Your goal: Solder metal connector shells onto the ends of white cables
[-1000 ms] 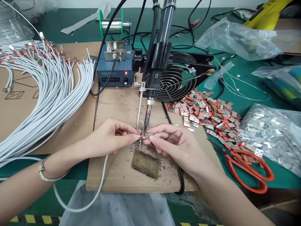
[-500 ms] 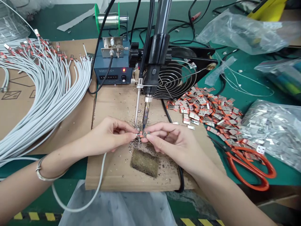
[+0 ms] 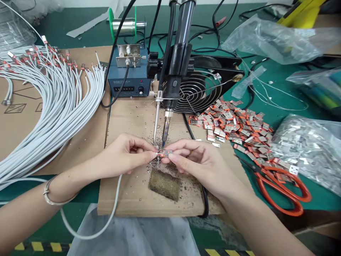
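Note:
My left hand [image 3: 133,153] pinches the end of a white cable [image 3: 115,202], which loops down below the wrist. Between finger and thumb, my right hand [image 3: 189,156] grips a small metal USB connector [image 3: 167,153] with an orange part. Cable end and connector meet under the tip of an upright soldering iron [image 3: 165,129]. Beside that tip ends a thin bent metal feed tube [image 3: 156,124]. Just below my fingers lies a brown sponge [image 3: 164,185] on the cardboard [image 3: 128,199].
A cable bundle [image 3: 58,103] lies left. Behind stand a blue control box [image 3: 130,80], a solder spool [image 3: 124,26] and a fan [image 3: 197,89]. Connectors [image 3: 234,124], orange-handled scissors [image 3: 282,188] and a bag of metal shells [image 3: 306,149] are at right.
The connector and my fingertips have shifted slightly down and right from the iron's tip. The red light on the control box has dimmed. Both hands keep their pinch.

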Demonstrator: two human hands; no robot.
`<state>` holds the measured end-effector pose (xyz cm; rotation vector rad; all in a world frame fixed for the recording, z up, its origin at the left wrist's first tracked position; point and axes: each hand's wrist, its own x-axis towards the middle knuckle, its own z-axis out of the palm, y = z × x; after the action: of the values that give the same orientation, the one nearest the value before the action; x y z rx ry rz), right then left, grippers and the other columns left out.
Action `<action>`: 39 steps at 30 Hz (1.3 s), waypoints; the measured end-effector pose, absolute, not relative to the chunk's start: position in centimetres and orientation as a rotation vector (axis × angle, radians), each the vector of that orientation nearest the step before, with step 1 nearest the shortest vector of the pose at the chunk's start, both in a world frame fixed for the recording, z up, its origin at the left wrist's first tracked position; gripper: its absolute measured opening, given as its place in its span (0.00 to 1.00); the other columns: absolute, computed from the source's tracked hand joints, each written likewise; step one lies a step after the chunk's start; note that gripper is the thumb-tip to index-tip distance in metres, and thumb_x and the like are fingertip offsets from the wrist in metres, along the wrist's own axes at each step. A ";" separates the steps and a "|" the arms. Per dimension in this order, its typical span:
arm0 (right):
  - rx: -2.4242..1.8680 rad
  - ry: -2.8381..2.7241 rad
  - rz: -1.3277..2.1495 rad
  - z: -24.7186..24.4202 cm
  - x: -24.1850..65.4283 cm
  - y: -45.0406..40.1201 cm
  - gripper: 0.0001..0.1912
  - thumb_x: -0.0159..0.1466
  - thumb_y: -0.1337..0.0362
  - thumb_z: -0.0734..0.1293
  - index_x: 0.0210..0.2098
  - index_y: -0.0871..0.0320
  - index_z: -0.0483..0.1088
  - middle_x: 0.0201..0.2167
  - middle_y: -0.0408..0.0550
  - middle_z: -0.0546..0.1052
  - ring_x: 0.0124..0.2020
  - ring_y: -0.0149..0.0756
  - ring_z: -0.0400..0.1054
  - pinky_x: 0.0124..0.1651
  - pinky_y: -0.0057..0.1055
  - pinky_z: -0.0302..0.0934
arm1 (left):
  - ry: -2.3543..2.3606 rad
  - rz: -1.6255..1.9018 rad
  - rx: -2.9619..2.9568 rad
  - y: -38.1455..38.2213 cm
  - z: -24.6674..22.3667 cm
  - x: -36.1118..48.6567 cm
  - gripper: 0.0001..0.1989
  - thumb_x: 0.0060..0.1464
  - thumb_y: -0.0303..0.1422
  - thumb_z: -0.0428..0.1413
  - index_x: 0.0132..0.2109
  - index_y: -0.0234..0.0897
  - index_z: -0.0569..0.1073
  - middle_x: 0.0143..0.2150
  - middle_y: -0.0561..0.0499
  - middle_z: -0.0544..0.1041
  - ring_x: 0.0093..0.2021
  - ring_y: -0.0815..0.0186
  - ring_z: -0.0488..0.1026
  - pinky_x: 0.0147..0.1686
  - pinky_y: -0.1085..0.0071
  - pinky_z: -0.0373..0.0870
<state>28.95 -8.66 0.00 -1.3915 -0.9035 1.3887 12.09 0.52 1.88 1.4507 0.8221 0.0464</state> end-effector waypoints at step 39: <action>-1.424 -2.091 0.163 -0.7 28.1 -11.6 0.08 0.62 0.74 0.62 0.37 0.60 0.71 0.33 0.49 0.78 0.33 0.38 0.71 0.38 0.35 0.66 | 0.662 -0.024 1.657 -1.1 1.7 10.9 0.11 0.56 0.35 0.51 0.34 0.33 0.74 0.20 0.58 0.64 0.17 0.76 0.60 0.15 0.81 0.56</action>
<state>28.14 -11.59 -0.67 -1.4240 -2.0912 0.1631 10.90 -1.11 1.71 1.6575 0.6624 -0.0241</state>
